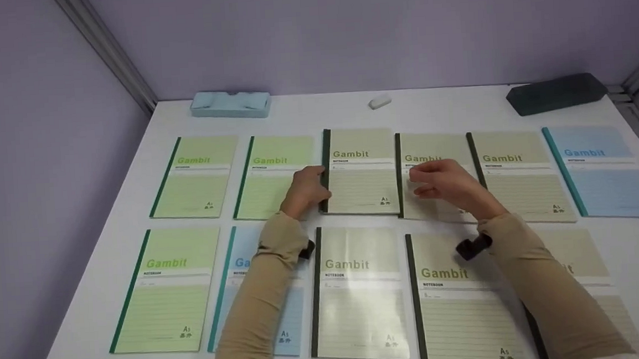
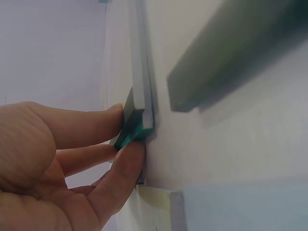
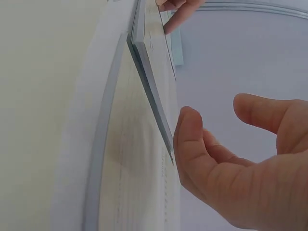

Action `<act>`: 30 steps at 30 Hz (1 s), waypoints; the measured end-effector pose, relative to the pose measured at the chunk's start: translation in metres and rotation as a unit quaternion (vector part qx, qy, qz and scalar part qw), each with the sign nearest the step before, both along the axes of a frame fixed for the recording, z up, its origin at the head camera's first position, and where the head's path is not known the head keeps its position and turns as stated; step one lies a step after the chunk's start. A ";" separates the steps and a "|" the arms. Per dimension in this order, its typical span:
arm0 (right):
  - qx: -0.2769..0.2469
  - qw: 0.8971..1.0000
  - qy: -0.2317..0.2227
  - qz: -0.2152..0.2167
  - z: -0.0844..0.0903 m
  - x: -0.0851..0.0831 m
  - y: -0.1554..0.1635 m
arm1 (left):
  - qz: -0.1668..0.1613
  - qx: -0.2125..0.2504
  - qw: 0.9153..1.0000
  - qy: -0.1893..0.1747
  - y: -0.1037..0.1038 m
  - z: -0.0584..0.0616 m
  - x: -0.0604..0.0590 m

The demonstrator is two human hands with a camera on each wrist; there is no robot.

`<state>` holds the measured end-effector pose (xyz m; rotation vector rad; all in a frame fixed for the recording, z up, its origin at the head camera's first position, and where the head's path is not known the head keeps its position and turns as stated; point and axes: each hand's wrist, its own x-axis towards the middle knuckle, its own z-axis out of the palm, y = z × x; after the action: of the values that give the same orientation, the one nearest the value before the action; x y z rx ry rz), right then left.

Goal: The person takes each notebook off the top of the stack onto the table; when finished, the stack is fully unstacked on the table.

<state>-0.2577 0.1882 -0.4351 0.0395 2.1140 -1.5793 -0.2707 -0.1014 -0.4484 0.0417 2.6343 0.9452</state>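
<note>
My left hand (image 1: pixel 303 191) pinches the dark spine edge of a beige Gambit notebook (image 1: pixel 361 185), third from the left in the back row. In the left wrist view, thumb and fingers close on the notebook's edge (image 2: pixel 131 113), where a bright green strip shows beneath the dark one. My right hand (image 1: pixel 447 183) hovers over the neighbouring beige notebook (image 1: pixel 433 142), its fingers loosely bent and holding nothing. The right wrist view shows a gap between that thumb and fingers (image 3: pixel 192 127), near the held notebook's tilted edge (image 3: pixel 151 84).
Green (image 1: pixel 187 193), blue (image 1: pixel 602 179) and beige notebooks (image 1: pixel 358 310) lie in two rows on a white table (image 1: pixel 121 197). Along the back are a light blue case (image 1: pixel 230 108), a white eraser (image 1: pixel 379 102) and a dark case (image 1: pixel 558 94). Purple panels (image 1: pixel 288 37) stand behind.
</note>
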 end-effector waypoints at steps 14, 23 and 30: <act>0.049 0.999 -0.023 0.008 -0.009 -0.020 -0.032 | 0.071 0.016 0.995 0.073 0.005 -0.004 -0.001; 0.095 0.995 -0.009 0.005 -0.011 -0.019 -0.040 | 0.092 0.018 0.994 0.061 0.007 -0.005 -0.004; 0.102 0.995 0.000 -0.002 -0.011 -0.020 -0.042 | 0.083 0.027 0.994 0.069 0.005 -0.006 -0.005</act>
<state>-0.2775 0.1458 -0.4458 0.1122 2.2682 -1.3604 -0.2760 -0.0961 -0.4546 -0.1046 2.7723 1.1048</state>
